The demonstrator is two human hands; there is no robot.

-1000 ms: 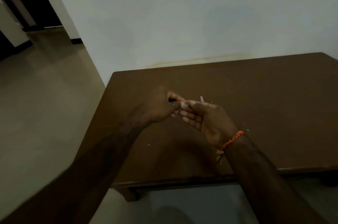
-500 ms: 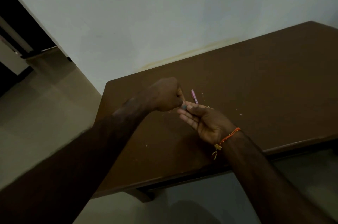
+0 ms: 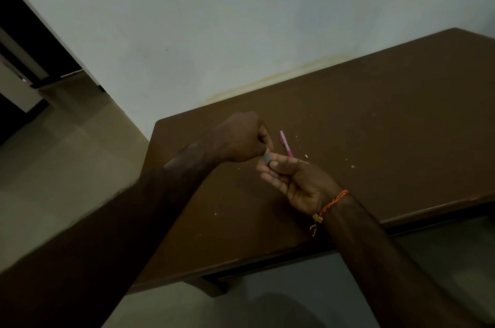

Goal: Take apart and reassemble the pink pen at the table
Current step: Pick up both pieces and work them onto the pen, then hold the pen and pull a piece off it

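Note:
The pink pen (image 3: 285, 146) sticks up and away from my right hand (image 3: 293, 180), which pinches its lower end between thumb and fingers, palm turned up. My left hand (image 3: 242, 137) is closed in a fist right beside it, its fingertips touching a small grey-blue piece (image 3: 267, 158) at the pen's near end. Both hands hover over the left part of the brown table (image 3: 375, 124). Most of the pen's near end is hidden by my fingers.
A tiny white piece (image 3: 306, 156) lies on the table just right of the pen, with a few pale specks around it. A pale wall runs behind the table. Tiled floor and a dark doorway (image 3: 24, 41) lie to the left.
My head has tilted, so the table now slants in view. My left hand closed into a fist at the pen's near end, and more of the pink pen shows above my right hand.

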